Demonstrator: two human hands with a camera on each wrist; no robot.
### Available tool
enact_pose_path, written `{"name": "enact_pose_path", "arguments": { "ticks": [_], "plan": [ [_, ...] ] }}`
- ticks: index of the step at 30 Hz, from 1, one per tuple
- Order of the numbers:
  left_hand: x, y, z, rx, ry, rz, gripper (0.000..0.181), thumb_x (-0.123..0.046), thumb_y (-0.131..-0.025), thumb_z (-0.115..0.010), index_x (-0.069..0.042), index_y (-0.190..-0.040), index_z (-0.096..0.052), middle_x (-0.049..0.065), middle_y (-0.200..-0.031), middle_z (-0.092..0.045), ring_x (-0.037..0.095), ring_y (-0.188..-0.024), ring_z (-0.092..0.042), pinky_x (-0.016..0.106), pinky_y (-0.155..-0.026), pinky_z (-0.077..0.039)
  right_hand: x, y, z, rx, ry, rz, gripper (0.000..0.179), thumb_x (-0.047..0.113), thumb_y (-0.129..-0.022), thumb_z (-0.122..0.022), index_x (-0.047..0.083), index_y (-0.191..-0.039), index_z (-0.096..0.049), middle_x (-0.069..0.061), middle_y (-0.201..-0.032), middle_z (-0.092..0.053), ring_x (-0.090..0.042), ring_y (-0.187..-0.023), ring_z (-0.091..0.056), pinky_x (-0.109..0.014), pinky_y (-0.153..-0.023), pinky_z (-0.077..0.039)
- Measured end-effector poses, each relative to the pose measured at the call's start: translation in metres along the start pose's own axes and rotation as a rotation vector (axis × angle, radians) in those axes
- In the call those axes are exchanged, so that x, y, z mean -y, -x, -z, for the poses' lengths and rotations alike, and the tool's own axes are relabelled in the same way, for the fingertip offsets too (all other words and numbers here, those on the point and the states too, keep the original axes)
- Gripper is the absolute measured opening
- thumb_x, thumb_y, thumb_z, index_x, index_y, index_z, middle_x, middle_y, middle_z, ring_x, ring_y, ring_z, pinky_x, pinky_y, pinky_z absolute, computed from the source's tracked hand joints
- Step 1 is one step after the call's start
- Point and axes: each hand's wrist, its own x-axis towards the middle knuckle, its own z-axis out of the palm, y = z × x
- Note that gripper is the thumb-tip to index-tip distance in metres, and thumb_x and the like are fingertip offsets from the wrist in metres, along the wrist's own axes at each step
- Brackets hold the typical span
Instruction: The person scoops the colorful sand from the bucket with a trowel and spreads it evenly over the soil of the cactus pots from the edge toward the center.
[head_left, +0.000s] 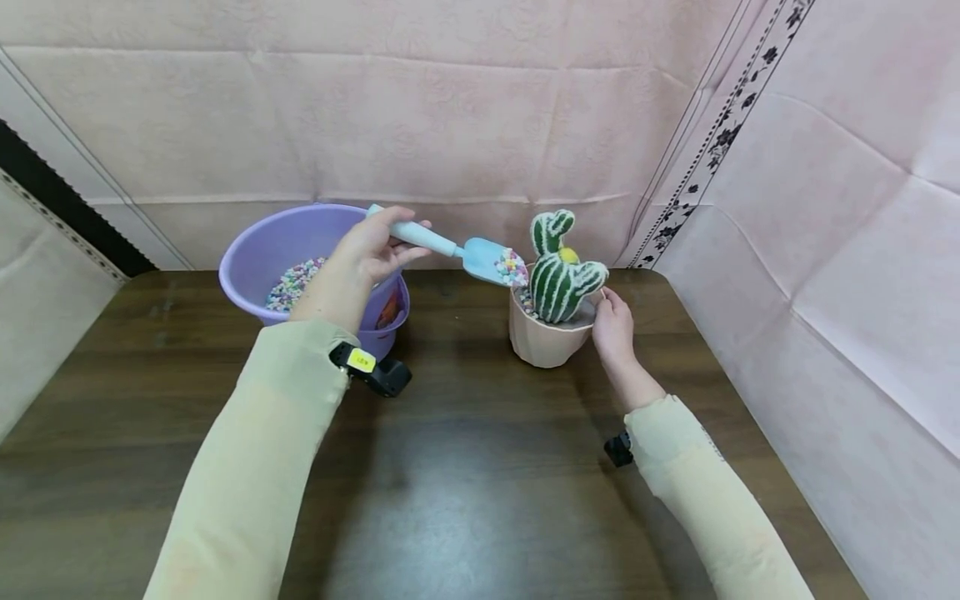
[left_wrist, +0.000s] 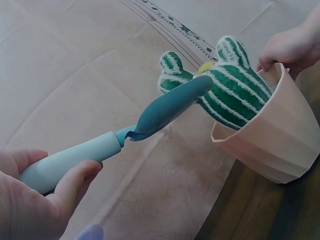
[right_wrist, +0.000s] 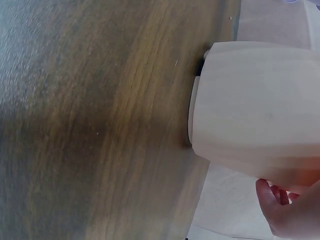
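Note:
My left hand [head_left: 363, 254] grips the pale handle of a small blue garden trowel [head_left: 431, 239]. Colourful pebbles [head_left: 512, 267] lie heaped at the tip of its blade, which reaches the left rim of a beige flowerpot [head_left: 547, 343]. A plush green-and-white striped cactus [head_left: 557, 287] with a yellow flower stands in the pot. Some pebbles show inside at the left, beside a grey surface. In the left wrist view the blade [left_wrist: 170, 107] hides its load. On the pot's right side, my right hand [head_left: 617, 327] pinches the rim, thumb outside in the right wrist view.
A big purple basin [head_left: 242, 267] at the back left holds more coloured pebbles [head_left: 296, 282]. Close against it is a smaller purple container [head_left: 382, 337] with something reddish inside. Cloth-covered walls [head_left: 450, 125] rise behind and beside the dark wooden table [head_left: 450, 475].

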Motion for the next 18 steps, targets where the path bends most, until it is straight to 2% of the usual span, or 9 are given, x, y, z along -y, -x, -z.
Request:
{"name": "enact_pose_path", "arguments": {
  "ticks": [4, 8, 12, 18],
  "plan": [
    [0.0036, -0.0023, -0.0021, -0.010, -0.018, -0.014, 0.033, -0.008, -0.096, -0.047, -0.012, -0.128, -0.039, 0.011, -0.145, -0.041, 0.023, -0.130, -0.046, 0.035, -0.102, -0.044, -0.0010, -0.0002, -0.0014, -0.002, -0.025, 0.000, 0.046, 0.014, -0.097, -0.026, 0.000, -0.137, -0.043, -0.017, -0.145, -0.041, -0.028, -0.136, -0.034, -0.037, -0.119, -0.027],
    [0.0051, -0.0033, -0.0022, -0.018, -0.056, -0.027, 0.047, -0.009, -0.096, -0.048, -0.015, -0.139, -0.031, 0.011, -0.144, -0.043, 0.023, -0.129, -0.048, 0.033, -0.094, -0.050, -0.0006, 0.0000, -0.0026, -0.011, -0.030, 0.010, 0.046, 0.013, -0.096, -0.026, -0.002, -0.136, -0.044, -0.018, -0.143, -0.043, -0.028, -0.135, -0.037, -0.037, -0.118, -0.029],
    [0.0066, -0.0046, -0.0023, -0.020, -0.102, -0.037, 0.050, -0.010, -0.096, -0.048, -0.014, -0.142, -0.029, 0.011, -0.144, -0.043, 0.023, -0.128, -0.048, 0.031, -0.087, -0.053, -0.0002, 0.0001, -0.0020, -0.011, -0.028, 0.012, 0.046, 0.013, -0.096, -0.027, -0.002, -0.135, -0.045, -0.018, -0.143, -0.043, -0.028, -0.134, -0.037, -0.037, -0.117, -0.030],
    [0.0106, -0.0064, -0.0066, -0.042, -0.165, -0.054, 0.048, -0.010, -0.096, -0.048, -0.012, -0.141, -0.031, 0.011, -0.143, -0.045, 0.025, -0.127, -0.049, 0.029, -0.086, -0.053, -0.0010, 0.0000, -0.0009, -0.002, -0.022, 0.021, 0.045, 0.013, -0.096, -0.027, -0.002, -0.134, -0.046, -0.017, -0.141, -0.045, -0.028, -0.133, -0.039, -0.038, -0.116, -0.032]
  ]
}}
